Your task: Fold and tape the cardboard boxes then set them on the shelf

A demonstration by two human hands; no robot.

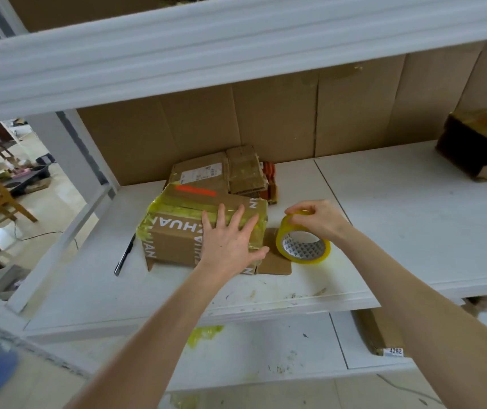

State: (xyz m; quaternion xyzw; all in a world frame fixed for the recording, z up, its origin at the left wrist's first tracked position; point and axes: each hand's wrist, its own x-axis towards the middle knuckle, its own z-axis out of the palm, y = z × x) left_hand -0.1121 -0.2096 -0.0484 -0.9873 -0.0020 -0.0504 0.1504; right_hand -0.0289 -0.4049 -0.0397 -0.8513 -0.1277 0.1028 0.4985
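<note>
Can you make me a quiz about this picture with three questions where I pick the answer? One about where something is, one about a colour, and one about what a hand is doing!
1. Where is the tape roll compared with the cardboard box?
A) on top of it
B) to its right, on the shelf board
C) to its left

2. What colour is the tape on the roll?
A) blue
B) yellow
C) black

3. What is the left hand doing?
A) pressing flat on the box
B) making a fist
C) gripping the roll

Answers:
1 B: the roll sits on the board by the box's right end.
2 B: its rim looks yellow.
3 A: its fingers lie spread on the box, while the right hand pinches the roll.
</note>
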